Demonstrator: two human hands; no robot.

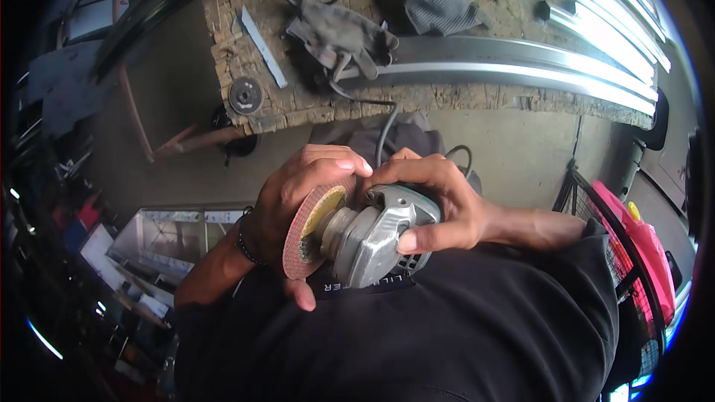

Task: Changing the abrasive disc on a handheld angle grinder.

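Close to my chest I hold an angle grinder (372,246) with a silver gear head and a greenish body. My right hand (439,201) is wrapped round its body, the thumb lying on the metal housing. A reddish-brown disc (304,234) with a yellow label sits at the grinder's spindle. My left hand (298,186) grips that disc by its rim, fingers over the top and thumb at the lower edge. The palm of the left hand is hidden behind the disc. A dark power cord (387,130) runs from near the grinder up to the bench.
On the worn wooden workbench (298,113) lie grey work gloves (339,33), a dark round disc (246,95), a pale metal strip (263,48) and long shiny metal profiles (506,67). A pink bag (637,242) hangs by a black mesh basket at right. Metal scraps crowd the left.
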